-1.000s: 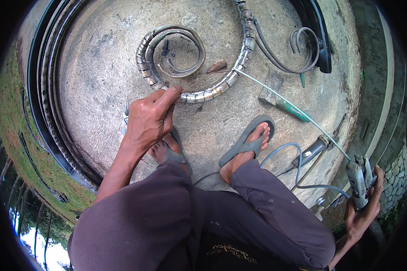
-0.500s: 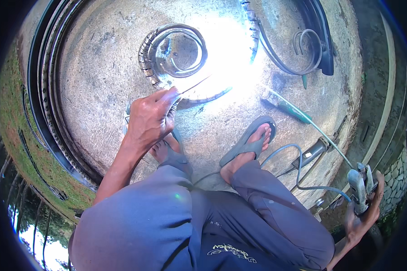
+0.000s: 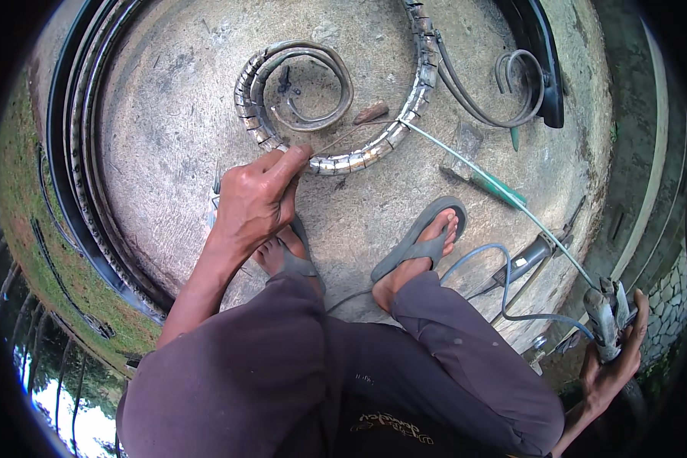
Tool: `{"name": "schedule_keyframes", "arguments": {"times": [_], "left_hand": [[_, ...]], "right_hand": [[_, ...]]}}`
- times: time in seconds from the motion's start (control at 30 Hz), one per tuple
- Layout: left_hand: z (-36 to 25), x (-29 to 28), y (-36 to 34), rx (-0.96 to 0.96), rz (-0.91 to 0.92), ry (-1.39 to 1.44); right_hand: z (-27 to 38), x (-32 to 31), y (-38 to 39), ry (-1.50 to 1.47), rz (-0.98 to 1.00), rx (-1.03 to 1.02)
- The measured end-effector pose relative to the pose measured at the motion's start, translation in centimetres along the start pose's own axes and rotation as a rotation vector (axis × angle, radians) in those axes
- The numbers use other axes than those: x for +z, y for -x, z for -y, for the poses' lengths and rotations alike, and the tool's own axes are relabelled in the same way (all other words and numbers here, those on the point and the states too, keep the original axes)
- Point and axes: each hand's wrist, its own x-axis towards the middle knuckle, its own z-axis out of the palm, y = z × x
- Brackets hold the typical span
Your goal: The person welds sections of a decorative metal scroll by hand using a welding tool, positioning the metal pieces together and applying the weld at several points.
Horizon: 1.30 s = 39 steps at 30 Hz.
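My left hand pinches a thin metal rod between thumb and fingers. The rod slants across to the inner edge of a spiral metal scroll, whose surface is notched along its curve. At the far right my right hand grips a welding electrode holder. A long pale welding electrode is clamped in its jaws, and its far tip meets the scroll close to the rod's end. I cannot tell whether the tip touches or sits just above the metal. No arc glows.
A green-handled tool lies under the electrode. Nearby are a dark tool and a looping cable. A brown fragment rests inside the scroll. Curved bars line the left edge; another scroll sits right. My sandalled feet stand close.
The bright welding glare at the scroll has gone out, so the metal and electrode tip now show. Both hands have kept nearly the same places.
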Motion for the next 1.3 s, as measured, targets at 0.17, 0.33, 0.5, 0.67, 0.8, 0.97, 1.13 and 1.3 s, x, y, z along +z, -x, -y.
{"name": "schedule_keyframes", "arguments": {"times": [0.17,0.33,0.5,0.67,0.8,0.97,1.13,1.3], "left_hand": [[0.1,0.2,0.1,0.023,-0.049,0.012],[-0.2,-0.1,0.0,-0.013,0.012,-0.008],[0.3,-0.3,0.1,0.025,0.024,-0.019],[0.6,0.1,0.1,0.026,-0.005,-0.016],[0.4,0.0,0.2,0.009,-0.003,-0.039],[0.1,-0.1,0.0,0.005,0.003,-0.012],[-0.1,-0.3,0.0,-0.012,0.013,-0.014],[0.5,-0.1,0.4,-0.001,-0.019,-0.023]], "right_hand": [[0.3,0.0,-0.2,0.006,-0.005,-0.012],[0.0,-0.1,-0.2,0.053,-0.001,-0.047],[-0.6,-0.2,0.3,-0.014,-0.014,0.020],[-0.4,0.1,-0.2,0.049,-0.053,-0.133],[-1.4,-0.2,0.2,-0.071,0.008,-0.016],[-0.5,-0.2,-0.3,0.039,-0.002,-0.084],[0.1,-0.2,-0.3,0.036,0.010,-0.042],[-0.6,-0.4,-0.3,0.055,0.036,-0.081]]}}
